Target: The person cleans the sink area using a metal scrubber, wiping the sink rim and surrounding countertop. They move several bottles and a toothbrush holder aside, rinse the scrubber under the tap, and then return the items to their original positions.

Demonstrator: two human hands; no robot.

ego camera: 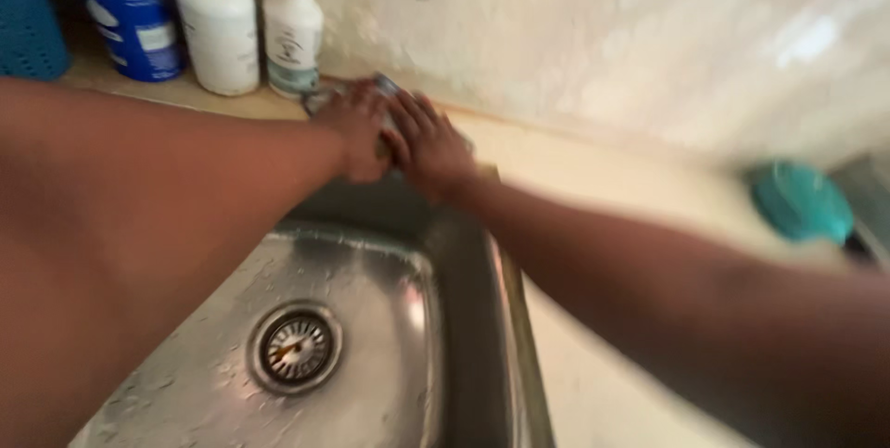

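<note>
While both our hands meet at the sink's (464,318) back rim, left (357,128) and right (431,147) cover a small metal object (385,87); grip unclear. Basin wet, nothing lifted yet.

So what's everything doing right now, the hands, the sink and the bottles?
left hand: on a small grey thing at the sink's back edge, grip too blurred to tell
right hand: fingers spread, touching the left hand
sink: no dishes, looks wet
drain strainer: in place
white bottles: upright, caps on
blue bottle: upright
</note>
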